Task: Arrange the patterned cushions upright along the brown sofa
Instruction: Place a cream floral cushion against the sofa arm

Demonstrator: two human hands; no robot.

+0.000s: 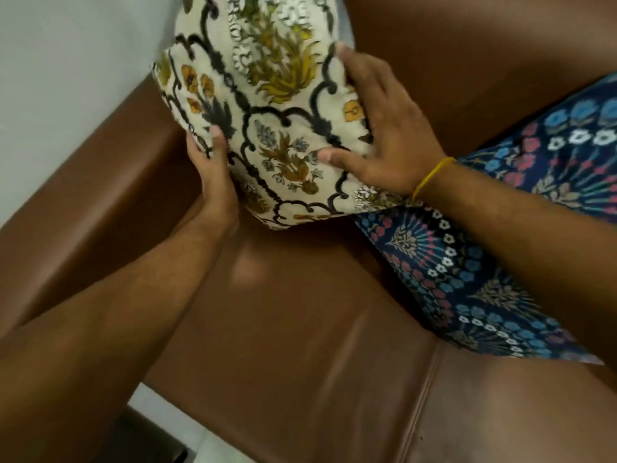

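Observation:
A cream cushion [267, 111] with black scrollwork and yellow-brown flowers stands tilted in the corner of the brown sofa [300, 329], near the armrest. My left hand [210, 175] grips its left edge, thumb on the front. My right hand [384, 135], a yellow thread on the wrist, presses flat on its right side with fingers spread. A dark blue cushion [467, 269] with pink, blue and white flowers leans against the backrest to the right, partly under my right forearm, its corner tucked beneath the cream cushion.
The brown armrest [93, 202] runs along the left, with a pale wall [66, 61] behind it. A strip of light floor [173, 426] shows at the bottom left. A seam [424, 389] splits the seat cushions.

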